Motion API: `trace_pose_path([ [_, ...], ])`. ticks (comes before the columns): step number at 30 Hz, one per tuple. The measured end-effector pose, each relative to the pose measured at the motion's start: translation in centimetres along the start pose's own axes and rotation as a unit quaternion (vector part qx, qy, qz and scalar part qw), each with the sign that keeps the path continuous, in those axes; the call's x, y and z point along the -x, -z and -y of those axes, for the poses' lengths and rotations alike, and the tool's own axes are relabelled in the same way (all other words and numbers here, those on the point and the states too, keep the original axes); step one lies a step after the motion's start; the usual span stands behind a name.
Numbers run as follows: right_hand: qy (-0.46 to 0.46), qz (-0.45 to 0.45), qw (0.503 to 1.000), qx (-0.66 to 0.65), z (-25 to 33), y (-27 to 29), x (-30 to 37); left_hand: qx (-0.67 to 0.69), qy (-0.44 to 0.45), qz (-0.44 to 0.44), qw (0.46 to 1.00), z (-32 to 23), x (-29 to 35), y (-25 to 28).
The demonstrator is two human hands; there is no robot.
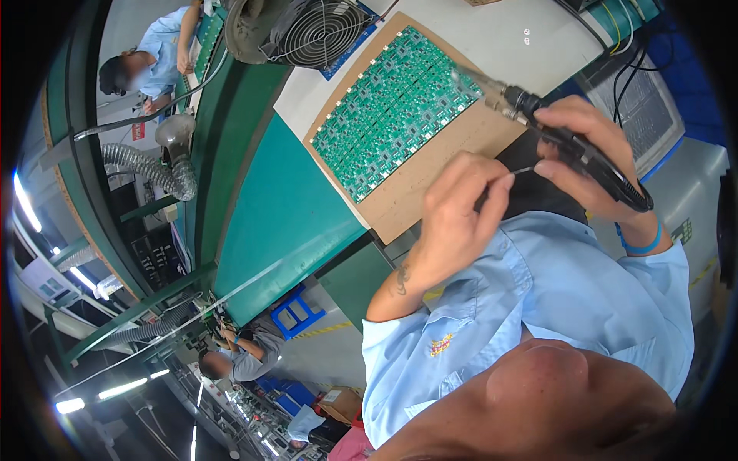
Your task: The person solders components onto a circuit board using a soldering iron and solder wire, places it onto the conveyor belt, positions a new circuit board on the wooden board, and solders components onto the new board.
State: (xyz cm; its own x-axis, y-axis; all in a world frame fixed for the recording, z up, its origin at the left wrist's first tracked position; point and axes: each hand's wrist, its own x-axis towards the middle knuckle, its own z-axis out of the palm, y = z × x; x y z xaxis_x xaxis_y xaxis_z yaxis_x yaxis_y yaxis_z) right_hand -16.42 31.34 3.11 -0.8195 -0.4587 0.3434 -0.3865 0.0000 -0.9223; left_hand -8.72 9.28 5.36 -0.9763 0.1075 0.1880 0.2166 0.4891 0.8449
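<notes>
My right hand (592, 150) is closed around a soldering iron (565, 138) with a black grip and a cable at its back end. The iron's metal end (492, 91) points left, over the right end of a green circuit board panel (392, 111); whether it touches cannot be told. Near the panel's lower edge, my left hand (465, 200) pinches a thin grey strand that looks like solder wire (524, 170). The strand reaches toward my right fingers. Beneath the panel, which is crowded with small parts, lies a brown board (400, 207).
A fan with a round wire grille (323, 34) stands beyond the panel. Left of it runs a green bench surface (265, 223). A flexible duct (146, 165) and a co-worker (157, 58) are farther left. Black cables (634, 69) hang at right; a blue stool (296, 313) stands below.
</notes>
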Motion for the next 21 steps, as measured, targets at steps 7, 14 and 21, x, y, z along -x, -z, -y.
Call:
trace_pose_path([
  [7,0.05,-0.075,0.993,0.082,0.1,2.9,-0.2,-0.157,0.006,-0.033,0.987,0.8,-3.4,4.8],
  [14,0.093,-0.015,0.983,0.157,0.8,3.8,0.3,-0.189,0.052,0.033,0.98,1.9,-7.7,6.3],
  [21,0.09,-0.029,0.985,0.147,-0.3,3.2,-0.1,-0.173,-0.007,0.068,0.983,3.7,-9.6,5.3],
])
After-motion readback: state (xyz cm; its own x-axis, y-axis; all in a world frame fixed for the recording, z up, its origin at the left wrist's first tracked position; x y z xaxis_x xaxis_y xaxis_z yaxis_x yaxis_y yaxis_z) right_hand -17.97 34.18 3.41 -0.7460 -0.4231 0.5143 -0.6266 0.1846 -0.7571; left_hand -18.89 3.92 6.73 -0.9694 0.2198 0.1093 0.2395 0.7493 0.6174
